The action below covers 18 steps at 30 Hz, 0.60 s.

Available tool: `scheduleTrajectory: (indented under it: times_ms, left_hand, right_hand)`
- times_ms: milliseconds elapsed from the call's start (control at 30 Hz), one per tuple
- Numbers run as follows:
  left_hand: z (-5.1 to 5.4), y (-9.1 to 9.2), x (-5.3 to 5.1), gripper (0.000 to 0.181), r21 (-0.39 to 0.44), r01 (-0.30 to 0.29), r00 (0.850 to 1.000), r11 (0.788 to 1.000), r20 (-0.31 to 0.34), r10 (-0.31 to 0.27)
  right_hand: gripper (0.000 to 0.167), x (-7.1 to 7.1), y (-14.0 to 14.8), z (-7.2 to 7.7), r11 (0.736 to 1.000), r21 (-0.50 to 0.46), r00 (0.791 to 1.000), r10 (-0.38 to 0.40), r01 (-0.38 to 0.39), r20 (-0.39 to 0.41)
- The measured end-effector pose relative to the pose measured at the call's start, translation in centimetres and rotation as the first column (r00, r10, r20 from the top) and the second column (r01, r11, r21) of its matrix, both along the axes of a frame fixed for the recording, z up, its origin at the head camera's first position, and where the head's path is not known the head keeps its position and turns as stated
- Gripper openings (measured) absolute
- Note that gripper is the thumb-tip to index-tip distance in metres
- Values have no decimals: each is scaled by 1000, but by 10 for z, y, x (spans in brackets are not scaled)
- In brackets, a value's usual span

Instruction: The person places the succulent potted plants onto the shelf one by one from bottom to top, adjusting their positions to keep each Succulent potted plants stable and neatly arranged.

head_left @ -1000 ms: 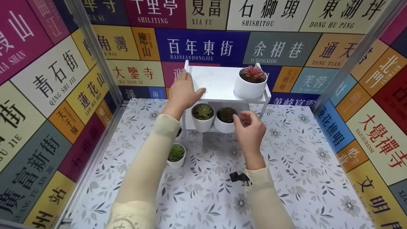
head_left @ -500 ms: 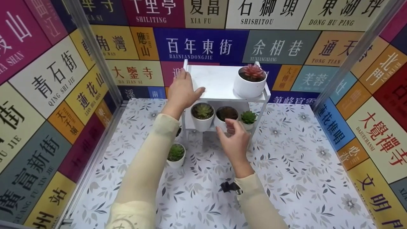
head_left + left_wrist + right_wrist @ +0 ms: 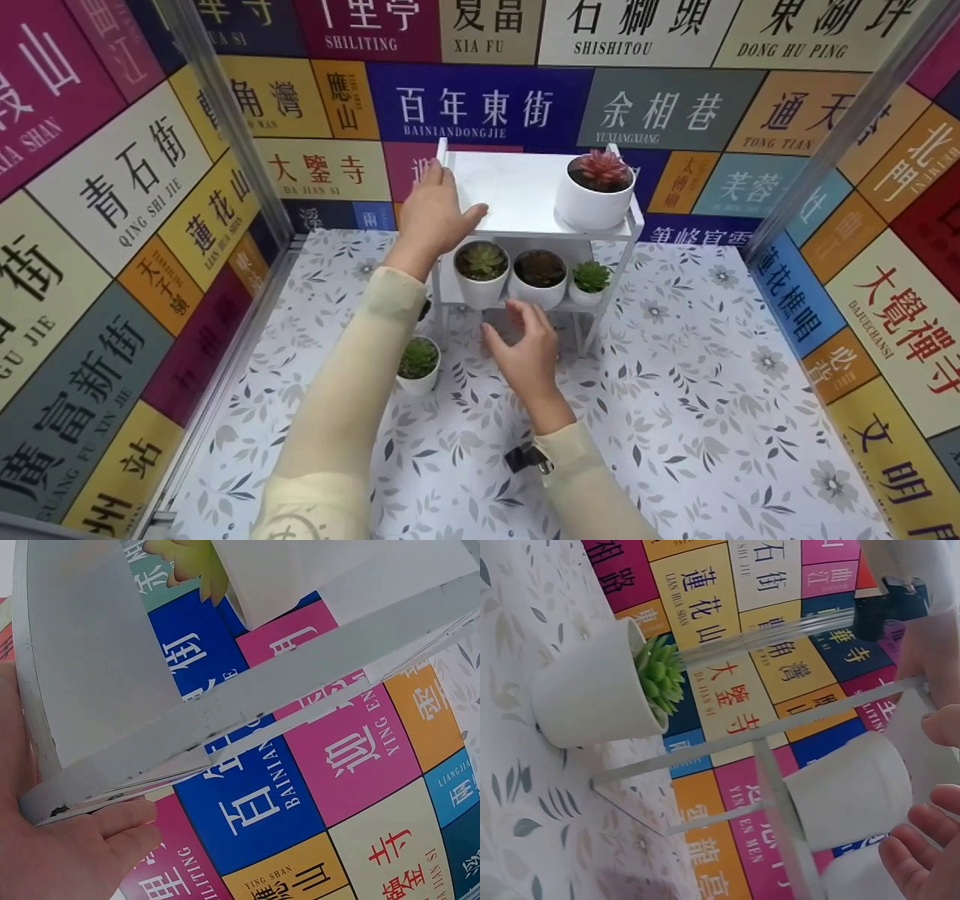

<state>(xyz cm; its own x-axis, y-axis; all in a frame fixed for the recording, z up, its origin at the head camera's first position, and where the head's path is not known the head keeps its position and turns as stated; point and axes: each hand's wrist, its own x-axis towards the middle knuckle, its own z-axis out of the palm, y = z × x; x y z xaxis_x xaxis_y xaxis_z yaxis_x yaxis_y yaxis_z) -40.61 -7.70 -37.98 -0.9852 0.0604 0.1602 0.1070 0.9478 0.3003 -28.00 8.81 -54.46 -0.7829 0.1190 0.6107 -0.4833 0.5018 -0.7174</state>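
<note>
A small white two-tier shelf (image 3: 510, 195) stands at the back. My left hand (image 3: 430, 214) grips its upper left side; in the left wrist view, the fingers lie along the outside of the frame. My right hand (image 3: 529, 352) is in front of the lower tier, fingers loosely bent and holding nothing. On that tier are a white pot with a green succulent (image 3: 481, 291), a white pot with a dark plant (image 3: 539, 291) and a small pot with a bright green plant (image 3: 590, 279). A larger white pot with a red succulent (image 3: 595, 206) is on the top tier.
Left of the shelf's front, a white pot with a green succulent (image 3: 418, 381) stands on the flower-patterned tabletop (image 3: 697, 420), close to my left forearm. Sign-covered walls (image 3: 480, 105) enclose the back and both sides. Metal posts (image 3: 247, 127) mark the corners.
My right hand has drawn away from the lower tier, leftward and toward me, uncovering the small green plant at its right end. The left hand has stayed on the shelf.
</note>
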Motion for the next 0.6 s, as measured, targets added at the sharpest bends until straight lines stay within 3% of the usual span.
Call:
scheduleTrajectory:
  times_ms: [333, 600]
  left_hand:
    - [2, 0, -1, 102, 15, -4, 1000, 1000, 12, 4]
    - [1, -2, -1, 102, -1, 0, 1000, 1000, 7, 0]
  right_hand:
    - [51, -4, -15, -23, 996, 56, 998, 65, -65, 6]
    - [62, -3, -26, -42, 986, 83, 988, 138, -144, 76]
